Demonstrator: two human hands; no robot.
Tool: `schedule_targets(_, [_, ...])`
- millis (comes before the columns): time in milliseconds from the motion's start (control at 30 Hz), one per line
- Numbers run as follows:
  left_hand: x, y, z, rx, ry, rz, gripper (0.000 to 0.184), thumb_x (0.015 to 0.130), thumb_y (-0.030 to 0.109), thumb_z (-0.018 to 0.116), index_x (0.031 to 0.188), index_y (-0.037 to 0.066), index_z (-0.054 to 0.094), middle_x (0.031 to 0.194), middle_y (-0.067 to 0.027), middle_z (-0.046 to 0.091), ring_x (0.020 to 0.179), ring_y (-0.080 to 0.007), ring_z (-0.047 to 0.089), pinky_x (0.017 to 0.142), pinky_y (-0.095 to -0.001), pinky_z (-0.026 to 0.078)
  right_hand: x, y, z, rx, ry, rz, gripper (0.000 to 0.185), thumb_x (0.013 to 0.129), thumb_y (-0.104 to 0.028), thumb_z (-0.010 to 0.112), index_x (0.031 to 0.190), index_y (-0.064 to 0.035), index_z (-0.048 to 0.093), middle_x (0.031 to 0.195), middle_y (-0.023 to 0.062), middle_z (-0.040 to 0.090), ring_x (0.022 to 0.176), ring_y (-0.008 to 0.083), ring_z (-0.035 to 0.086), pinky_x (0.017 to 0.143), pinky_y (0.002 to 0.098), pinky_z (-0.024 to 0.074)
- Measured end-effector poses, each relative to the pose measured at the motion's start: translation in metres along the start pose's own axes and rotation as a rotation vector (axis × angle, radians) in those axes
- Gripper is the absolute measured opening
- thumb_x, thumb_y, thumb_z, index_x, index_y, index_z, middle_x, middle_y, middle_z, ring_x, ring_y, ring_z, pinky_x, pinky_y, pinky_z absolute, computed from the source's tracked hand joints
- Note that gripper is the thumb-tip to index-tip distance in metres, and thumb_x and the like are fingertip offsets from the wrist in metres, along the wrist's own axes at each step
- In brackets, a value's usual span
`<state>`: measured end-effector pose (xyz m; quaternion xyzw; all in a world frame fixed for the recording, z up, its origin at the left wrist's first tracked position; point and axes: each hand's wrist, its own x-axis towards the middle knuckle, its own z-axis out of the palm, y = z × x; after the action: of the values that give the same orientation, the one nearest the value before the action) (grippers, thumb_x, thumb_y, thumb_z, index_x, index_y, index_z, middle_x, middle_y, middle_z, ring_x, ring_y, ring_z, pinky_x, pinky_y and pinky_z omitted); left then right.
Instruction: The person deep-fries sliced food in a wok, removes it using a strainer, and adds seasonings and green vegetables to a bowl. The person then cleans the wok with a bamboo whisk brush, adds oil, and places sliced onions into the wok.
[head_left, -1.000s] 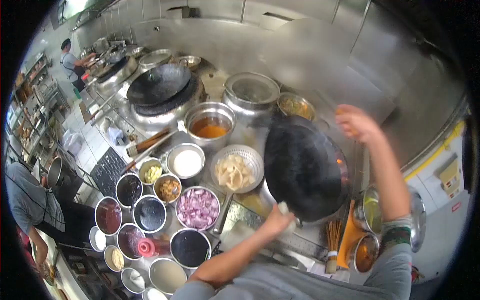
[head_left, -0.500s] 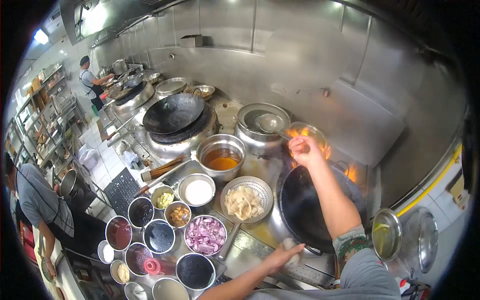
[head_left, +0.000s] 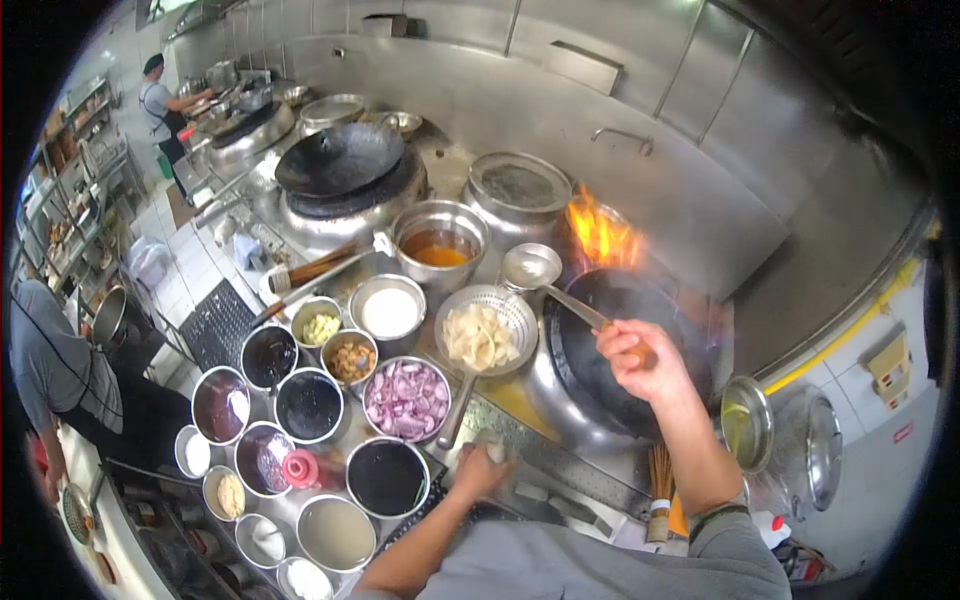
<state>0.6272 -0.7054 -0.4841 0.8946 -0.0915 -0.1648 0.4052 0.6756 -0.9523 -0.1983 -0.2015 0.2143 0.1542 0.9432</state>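
Onions (head_left: pixel 406 398) sit in a pot, left of the left hand (head_left: pixel 482 472), whose fingers curl round a pale cloth (head_left: pixel 493 449). Beyond it lies the strainer (head_left: pixel 521 312). The ladle's bowl (head_left: pixel 530 268) is near the strainer's far rim. Flames (head_left: pixel 600 235) rise behind the wok (head_left: pixel 600 385); above it, the right hand (head_left: pixel 640 360) wraps the ladle's handle (head_left: pixel 577 307).

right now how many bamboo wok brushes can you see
2: one brush left of the amber-liquid pot, another brush beside the right forearm; others may be hidden.

We're in a commercial kitchen — a ladle (head_left: pixel 531 268), black wok (head_left: pixel 340 160), tall flames (head_left: pixel 600 238), metal pots (head_left: pixel 392 337), an aproned co-worker (head_left: pixel 157 103).
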Motion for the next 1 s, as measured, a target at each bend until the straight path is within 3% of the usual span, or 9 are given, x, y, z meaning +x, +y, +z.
schedule_targets(100, [0.002, -0.003, -0.007, -0.075, -0.107, -0.007, 0.081, 0.071, 0.050, 0.078, 0.129, -0.001, 0.052, 0.122, -0.0297, 0.054, 0.117, -0.0432, 0.051, 0.101, -0.0454, 0.043, -0.022, 0.020, -0.012, -0.038, 0.008, 0.073, 0.015, 0.094, -0.010, 0.052, 0.103, 0.0021, 0.051, 0.082, 0.0018, 0.052, 0.062, 0.0047, 0.051, 0.043, 0.0212, 0.0398])
schedule_targets(267, [-0.005, 0.011, -0.020, -0.079, -0.089, -0.008, 0.075, 0.072, 0.043, 0.079, 0.128, 0.002, 0.050, 0.120, -0.0277, 0.055, 0.115, -0.0425, 0.053, 0.100, -0.0452, 0.043, -0.045, 0.044, -0.032, -0.236, 0.034, 0.058, 0.013, 0.092, -0.009, 0.056, 0.104, -0.0052, 0.055, 0.085, 0.0023, 0.055, 0.061, 0.0052, 0.050, 0.039, 0.0231, 0.0376])
schedule_targets(500, [-0.004, 0.006, -0.012, -0.083, -0.013, 0.009, 0.077, 0.071, 0.038, 0.080, 0.131, 0.003, 0.047, 0.119, -0.0262, 0.057, 0.113, -0.0419, 0.054, 0.098, -0.0461, 0.045, -0.083, 0.080, -0.033, -1.050, 0.332, -0.062, 0.053, 0.088, -0.008, 0.059, 0.137, -0.0061, 0.039, 0.084, 0.0023, 0.053, 0.055, 0.0074, 0.046, 0.038, 0.0235, 0.0353])
schedule_targets(533, [-0.004, 0.005, -0.011, -0.084, -0.007, 0.005, 0.077, 0.071, 0.038, 0.080, 0.132, 0.003, 0.047, 0.119, -0.0261, 0.057, 0.112, -0.0420, 0.055, 0.098, -0.0462, 0.045, -0.083, 0.080, -0.036, -1.318, 0.410, 0.033, 0.063, 0.089, -0.012, 0.058, 0.146, -0.0060, 0.031, 0.094, 0.0094, 0.061, 0.066, 0.0172, 0.059, 0.051, 0.0324, 0.0490])
schedule_targets(633, [-0.008, 0.011, -0.017, -0.084, -0.005, -0.013, 0.078, 0.071, 0.038, 0.080, 0.133, 0.003, 0.046, 0.118, -0.0258, 0.058, 0.111, -0.0422, 0.056, 0.096, -0.0469, 0.046, -0.061, 0.086, -0.093, -2.038, 0.326, -0.592, 0.067, 0.090, -0.014, 0.056, 0.149, -0.0040, 0.025, 0.111, 0.0230, 0.063, 0.093, 0.0352, 0.066, 0.081, 0.0419, 0.0527])
schedule_targets(667, [-0.009, 0.011, -0.017, -0.078, 0.007, -0.010, 0.078, 0.071, 0.038, 0.080, 0.132, 0.003, 0.046, 0.117, -0.0258, 0.058, 0.110, -0.0422, 0.056, 0.095, -0.0473, 0.046, -0.057, 0.087, -0.059, -1.941, 0.457, -0.427, 0.071, 0.090, -0.016, 0.055, 0.151, -0.0027, 0.020, 0.125, 0.0330, 0.055, 0.116, 0.0459, 0.056, 0.102, 0.0451, 0.0415])
schedule_targets(767, [-0.010, 0.013, -0.013, -0.060, 0.037, -0.009, 0.078, 0.071, 0.037, 0.081, 0.131, 0.003, 0.047, 0.116, -0.0259, 0.058, 0.108, -0.0423, 0.057, 0.093, -0.0483, 0.047, 0.010, 0.045, -0.060, -1.984, 0.456, -0.725, 0.069, 0.090, -0.016, 0.054, 0.149, -0.0011, 0.022, 0.127, 0.0344, 0.053, 0.116, 0.0475, 0.055, 0.100, 0.0474, 0.0426])
schedule_targets(867, [-0.014, 0.021, -0.015, -0.019, 0.069, 0.012, 0.075, 0.070, 0.035, 0.082, 0.129, 0.003, 0.048, 0.114, -0.0256, 0.059, 0.106, -0.0422, 0.057, 0.090, -0.0486, 0.047, 0.124, -0.033, -0.048, -1.823, 0.554, -0.681, 0.058, 0.088, -0.014, 0.054, 0.140, 0.0030, 0.033, 0.121, 0.0338, 0.057, 0.113, 0.0475, 0.057, 0.097, 0.0484, 0.0445])
schedule_targets(1000, [-0.050, 0.074, -0.080, -0.002, 0.303, 0.332, 0.059, 0.072, 0.026, 0.084, 0.117, -0.001, 0.057, 0.105, -0.0200, 0.062, 0.095, -0.0384, 0.060, 0.084, -0.0453, 0.048, 0.244, -0.098, -0.016, -1.594, 0.580, -0.653, 0.026, 0.082, -0.008, 0.054, 0.102, 0.0078, 0.053, 0.088, 0.0237, 0.065, 0.076, 0.0360, 0.065, 0.063, 0.0444, 0.0502])
